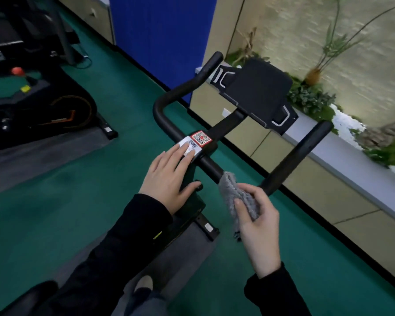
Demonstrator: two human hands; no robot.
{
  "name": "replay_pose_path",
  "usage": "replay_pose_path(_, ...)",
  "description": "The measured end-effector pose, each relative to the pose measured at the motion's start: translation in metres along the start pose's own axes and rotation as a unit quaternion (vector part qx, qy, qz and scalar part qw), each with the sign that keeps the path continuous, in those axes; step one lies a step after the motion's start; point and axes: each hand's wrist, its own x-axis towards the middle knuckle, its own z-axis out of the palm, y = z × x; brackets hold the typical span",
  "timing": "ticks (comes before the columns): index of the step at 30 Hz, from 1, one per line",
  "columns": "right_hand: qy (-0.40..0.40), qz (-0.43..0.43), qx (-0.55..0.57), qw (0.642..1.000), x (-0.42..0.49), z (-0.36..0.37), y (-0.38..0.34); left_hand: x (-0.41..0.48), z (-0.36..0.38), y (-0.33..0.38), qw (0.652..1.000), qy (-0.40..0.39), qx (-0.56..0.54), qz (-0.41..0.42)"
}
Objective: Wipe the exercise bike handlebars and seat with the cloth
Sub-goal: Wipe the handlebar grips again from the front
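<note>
Dark sleeves [114,258] are reaching up from the bottom edge, and the right hand [258,226] is pinching a bunched grey cloth [235,197] between thumb and curled fingers. The cloth's upper tip is touching the near crossbar of the black handlebars [164,119], just right of the stem. The left hand [169,176] is lying flat with straight fingers, holding nothing, its fingertips resting on a white label [192,148] beside a red QR sticker [201,137] at the bar's centre. The seat is not showing in this view, so its state cannot be told. As I judge it, the main risk is coming from the cloth being wadded so small: only its tip is meeting the tube, so a pass could be skimming the top and missing the underside and the two forward horns. The loose tail hanging below the palm could be slipping free if the pinch is relaxing mid-stroke. Rubbing hard over the label and sticker could be lifting their edges, and a long sweep forward could be knocking the console [258,92] mounted between the horns. Underfoot, green carpet [55,201] is covering the floor, with a grey mat [192,252] lying under the bike. A second bike [43,110] is standing on its own mat to the left, a blue panel [162,37] is rising behind, and a planter ledge [342,156] with greenery is running along the right wall.
</note>
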Motion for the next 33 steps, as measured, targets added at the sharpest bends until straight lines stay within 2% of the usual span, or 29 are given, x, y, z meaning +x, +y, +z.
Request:
replay_pose_path(3,0.075,-0.029,-0.062,0.995,0.013,0.016,-0.002,0.027,0.006,-0.013,0.998,-0.010,-0.032,0.048)
replay_pose_path(7,0.109,-0.085,-0.187,0.973,0.033,0.035,0.000,0.045,0.017,-0.025,0.993,-0.010,-0.055,0.105)
replay_pose_path(10,0.079,-0.102,-0.262,0.957,0.052,0.053,0.000,0.052,0.025,-0.032,0.988,0.004,-0.069,0.137)
replay_pose_path(15,-0.045,-0.079,-0.358,0.929,0.067,0.077,-0.002,0.059,0.035,-0.041,0.985,0.009,-0.076,0.154)
replay_pose_path(17,-0.055,-0.068,-0.363,0.928,0.062,0.071,0.000,0.059,0.038,-0.042,0.984,0.011,-0.082,0.156)
replay_pose_path(22,-0.014,-0.041,-0.356,0.934,0.051,0.053,0.001,0.060,0.041,-0.043,0.982,0.018,-0.117,0.149)
replay_pose_path(27,-0.052,-0.013,-0.333,0.942,0.084,0.075,-0.003,0.060,0.039,-0.042,0.982,0.021,-0.128,0.136)
replay_pose_path(30,-0.038,-0.052,-0.359,0.931,0.073,0.076,0.003,0.061,0.037,-0.044,0.982,0.010,-0.129,0.140)
replay_pose_path(33,0.022,-0.125,-0.398,0.909,0.050,0.082,0.012,0.062,0.035,-0.045,0.982,-0.003,-0.129,0.136)
